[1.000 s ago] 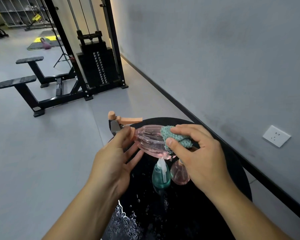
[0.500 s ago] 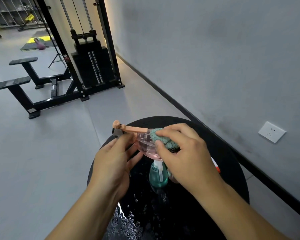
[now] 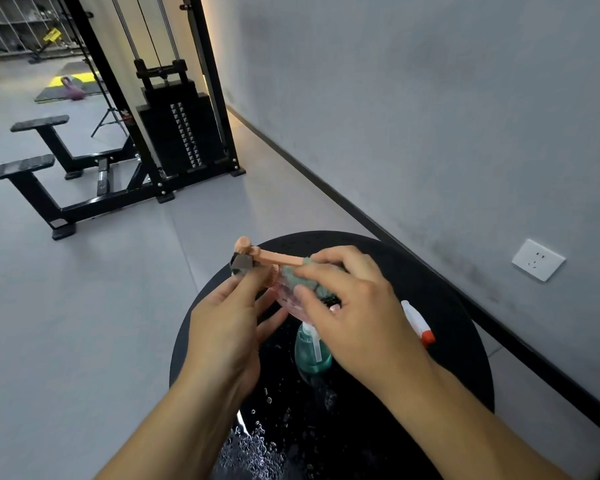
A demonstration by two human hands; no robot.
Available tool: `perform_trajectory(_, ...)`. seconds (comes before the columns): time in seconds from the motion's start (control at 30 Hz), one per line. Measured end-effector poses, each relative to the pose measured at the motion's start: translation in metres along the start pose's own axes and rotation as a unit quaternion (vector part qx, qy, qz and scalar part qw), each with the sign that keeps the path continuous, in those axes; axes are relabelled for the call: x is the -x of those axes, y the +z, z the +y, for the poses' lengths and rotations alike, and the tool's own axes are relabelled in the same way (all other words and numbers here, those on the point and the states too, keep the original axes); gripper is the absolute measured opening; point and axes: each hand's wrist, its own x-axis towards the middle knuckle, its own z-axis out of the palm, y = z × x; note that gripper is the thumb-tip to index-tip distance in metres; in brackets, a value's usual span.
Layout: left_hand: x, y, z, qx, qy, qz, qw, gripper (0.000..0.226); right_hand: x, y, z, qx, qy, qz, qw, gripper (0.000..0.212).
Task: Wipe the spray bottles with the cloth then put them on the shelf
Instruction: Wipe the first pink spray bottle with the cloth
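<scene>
Item: pink spray bottle (image 3: 286, 292), held sideways above the round black desk (image 3: 440, 306), peach trigger head (image 3: 257, 256) pointing left. Neck pinched by left hand (image 3: 229, 327), fingers curled round it. Body covered by teal cloth (image 3: 317, 284), pressed on by right hand (image 3: 357, 313), fingers (image 3: 312, 271) bent over the fabric.

Below: teal pump bottle (image 3: 310, 351) upright on desk; white sprayer with red tip (image 3: 418, 323) just showing past the right wrist. Water droplets (image 3: 257, 448) scattered on the near desk surface.

Risks, judged: wet plastic likely slick, so slipping from the neck pinch and dropping onto the teal pump bottle directly beneath; trigger squeezed by accident while rubbing, adding more spray; cloth perhaps too damp to dry anything.

Change against earlier frames: cloth shifted from the bottle's base end toward the neck; second pink bottle no longer visible, hidden behind the right hand; white sprayer newly exposed. Shelf not identifiable nearby.
</scene>
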Motion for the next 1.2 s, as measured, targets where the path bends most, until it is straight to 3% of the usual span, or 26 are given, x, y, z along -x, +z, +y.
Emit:
perform_trajectory(0.23,-0.006,-0.005,0.005,0.014,0.005,0.013,1.0,0.009,0.0,0.001,0.006,-0.02,0.052,0.034,0.998,0.025)
perform_trajectory(0.4,-0.002,-0.001,0.001,0.003,0.003,-0.003,1.0,0.011,0.004,0.005,-0.002,0.01,-0.014,0.009,1.0,0.027)
perform_trajectory(0.53,-0.004,-0.005,0.007,0.011,0.01,0.003,1.0,0.013,0.0,-0.002,0.008,-0.029,0.056,0.049,0.997,0.024)
perform_trajectory(0.73,-0.005,-0.004,0.004,-0.005,0.001,-0.002,1.0,0.013,0.003,0.001,0.005,-0.019,-0.001,0.019,1.0,0.027)
perform_trajectory(0.9,-0.008,-0.007,0.007,0.012,0.008,-0.001,1.0,0.017,0.0,-0.008,0.016,-0.054,0.066,0.041,0.995,0.025)
perform_trajectory(1.07,-0.006,-0.005,0.004,-0.003,0.008,-0.013,1.0,0.013,0.003,-0.006,0.007,-0.004,0.0,-0.02,1.0,0.028)
perform_trajectory(1.2,-0.01,-0.01,0.009,0.019,0.017,-0.002,1.0,0.013,0.0,-0.013,0.013,-0.039,0.056,0.007,0.998,0.023)
